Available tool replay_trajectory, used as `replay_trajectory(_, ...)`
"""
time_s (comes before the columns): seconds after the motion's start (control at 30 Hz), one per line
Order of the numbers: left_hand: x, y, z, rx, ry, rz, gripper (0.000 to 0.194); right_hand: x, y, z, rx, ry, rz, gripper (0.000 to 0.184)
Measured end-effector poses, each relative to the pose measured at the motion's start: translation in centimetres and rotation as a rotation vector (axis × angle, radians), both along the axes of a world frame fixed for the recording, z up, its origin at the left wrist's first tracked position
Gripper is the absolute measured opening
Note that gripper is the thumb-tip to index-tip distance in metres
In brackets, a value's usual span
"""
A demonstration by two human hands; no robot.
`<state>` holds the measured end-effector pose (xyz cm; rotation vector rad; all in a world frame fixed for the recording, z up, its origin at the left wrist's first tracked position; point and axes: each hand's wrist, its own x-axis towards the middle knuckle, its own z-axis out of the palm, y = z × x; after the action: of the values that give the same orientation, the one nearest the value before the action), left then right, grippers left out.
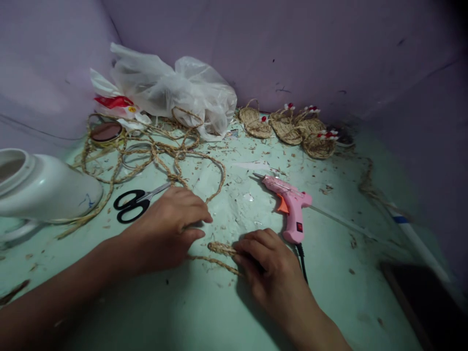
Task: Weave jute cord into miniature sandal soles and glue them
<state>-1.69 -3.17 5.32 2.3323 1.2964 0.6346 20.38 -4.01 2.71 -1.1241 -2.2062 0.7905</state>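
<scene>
Holding the folded tan straw braid [221, 249] in your right hand [270, 265], you curve your left hand [170, 226], slightly wide.

- Dim, cool light here, brightest across the middle of the table [236, 197]!
- Soft gleam on the white jug [68, 183], far left.
- Shadow pools beneath the right hand [272, 268], lower centre.
- Upper right corner sits black; the right edge is soft, blurry.
</scene>
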Motion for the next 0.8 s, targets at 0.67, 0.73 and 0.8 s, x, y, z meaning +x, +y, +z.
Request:
replay_trajectory(0.67,5.3,-1.0,-0.6,-0.072,0.182,-0.024,0.012,3.1,0.5,0.7,-0.086,-0.108,0.019,0.019)
replay_trajectory(0.73,5.7,-1.1,-1.0,-0.026,0.217,-0.057,0.008,3.0,0.5,0.5,-0.062,-0.101,0.011,0.018)
replay_trajectory(0.8,5.8,-1.1,-1.5,0.008,0.249,-0.09,0.013,3.0,0.5,0.4,-0.03,-0.101,0.018,0.018)
